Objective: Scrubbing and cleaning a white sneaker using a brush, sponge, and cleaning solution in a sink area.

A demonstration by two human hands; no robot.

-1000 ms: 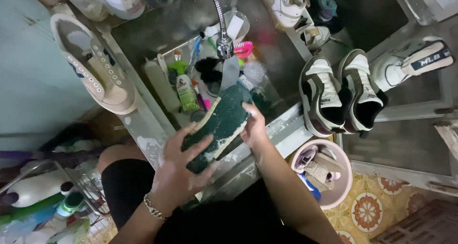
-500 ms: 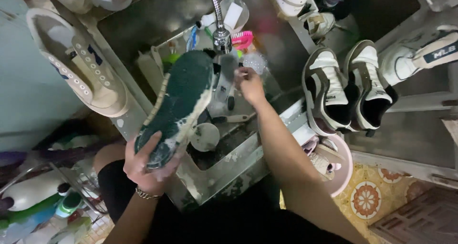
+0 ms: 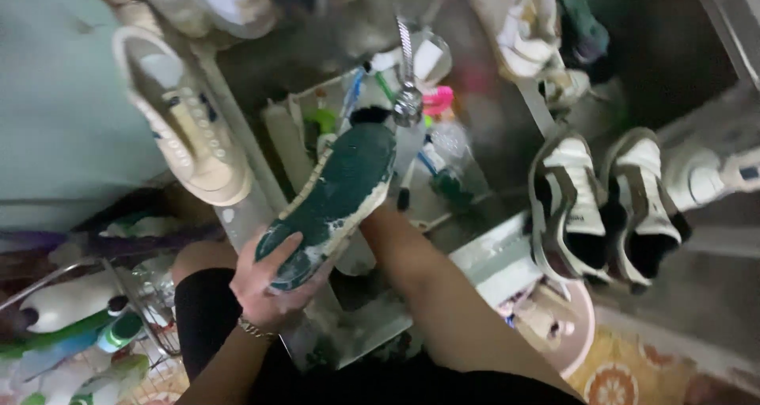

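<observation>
The shoe [image 3: 336, 195] has been swung further up since half a second ago: its toe is now pointing toward the faucet head [image 3: 408, 104] at the far edge of the sink [image 3: 491, 254], and the dark green sole is facing the camera at a slant. The left hand [image 3: 269, 282] is gripping the heel end, fingers curling over the sole's edge, as it was half a second back. The right hand is reaching in behind the shoe and is hidden there, so I cannot tell whether it is open or closed (only the forearm is showing).

The sole is looking wet and flecked with white suds, thickest near the heel, with a cream-coloured rim running round it; that suggests the washing is in progress and the sole is being brought under the tap.

A cream sneaker [image 3: 186, 132] is resting at the sink's left edge, and a pair of black-and-white sneakers [image 3: 606, 207] is sitting at its right edge.
</observation>
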